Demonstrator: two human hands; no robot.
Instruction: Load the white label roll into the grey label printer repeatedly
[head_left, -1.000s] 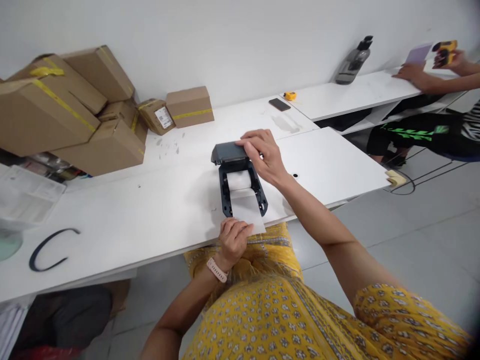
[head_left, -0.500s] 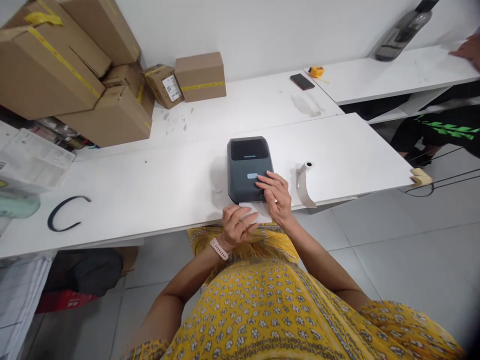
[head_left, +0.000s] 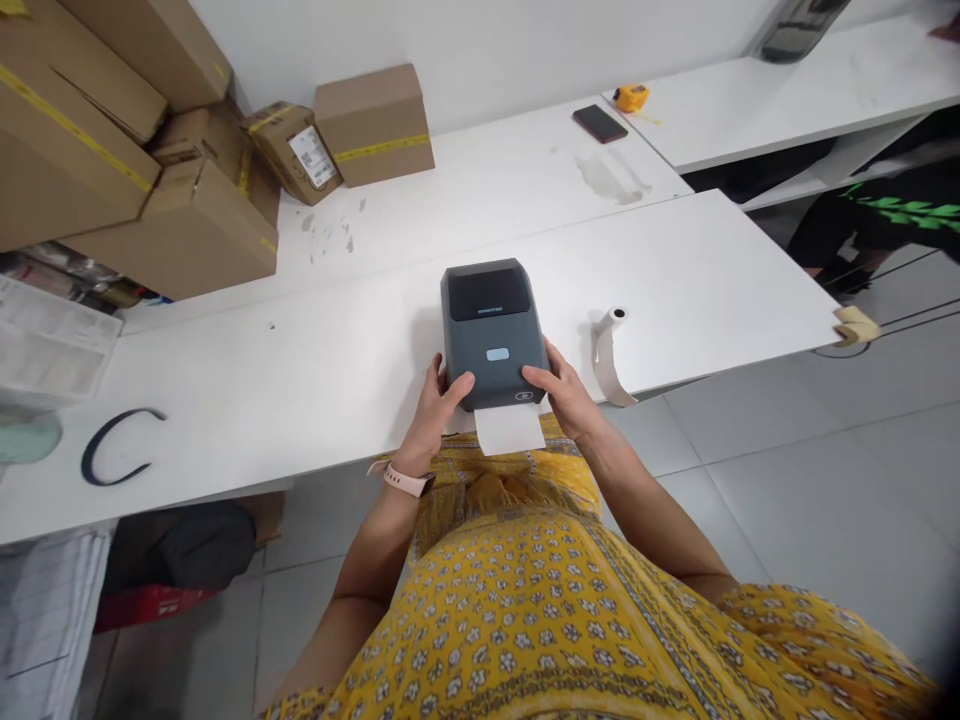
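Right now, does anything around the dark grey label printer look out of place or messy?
Yes. A loose white paper strip on its core lies curled at the front edge of the white table, right of the dark grey label printer. Grey smudges mark the far tabletop, and the brown cardboard boxes are stacked askew.

At ten o'clock the picture's edge cuts off the stacked brown cardboard boxes (head_left: pixel 75 130). The lettering on the dark grey plastic label printer (head_left: pixel 491 325) is too small for us to read; our left hand (head_left: pixel 433 412) covers its seven o'clock corner.
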